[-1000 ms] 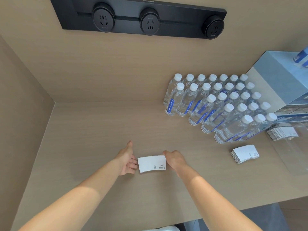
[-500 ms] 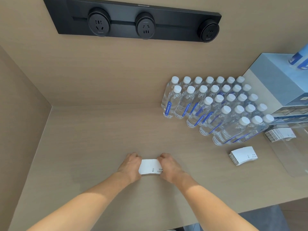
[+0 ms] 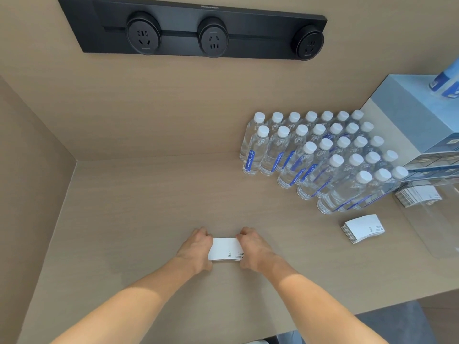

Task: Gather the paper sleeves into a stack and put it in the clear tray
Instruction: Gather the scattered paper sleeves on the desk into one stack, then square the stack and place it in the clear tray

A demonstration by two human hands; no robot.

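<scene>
Landmark: the block of water bottles (image 3: 320, 157), white-capped with blue labels, standing upright in rows on the right part of the wooden counter (image 3: 149, 207).
Left hand (image 3: 196, 247): well to the near left of the bottles, fingers curled down over the left end of a stack of paper sleeves (image 3: 225, 249), closed on it.
Right hand (image 3: 252, 248): just right of the left hand, nearer the bottles but still well apart from them, fingers curled over the stack's right end, likewise closed on it.
Stack in hand: white sleeves with small dark print near the lower right edge, pressed between both hands and resting low on the counter; whether its underside touches the surface cannot be told.
Second stack (image 3: 363, 227): more white sleeves, lying flat and slightly fanned just in front of the bottles' near right corner, untouched.
Clear tray (image 3: 432, 219): right of the bottles at the counter's right edge; a bundle of sleeves (image 3: 417, 196) lies in its far end, close beside the nearest bottle row.
Blue-grey box (image 3: 412, 115): behind and right of the bottles, touching the block's far right side.
Socket strip (image 3: 196, 33): black, three round outlets, on the wall above and left of the bottles.
</scene>
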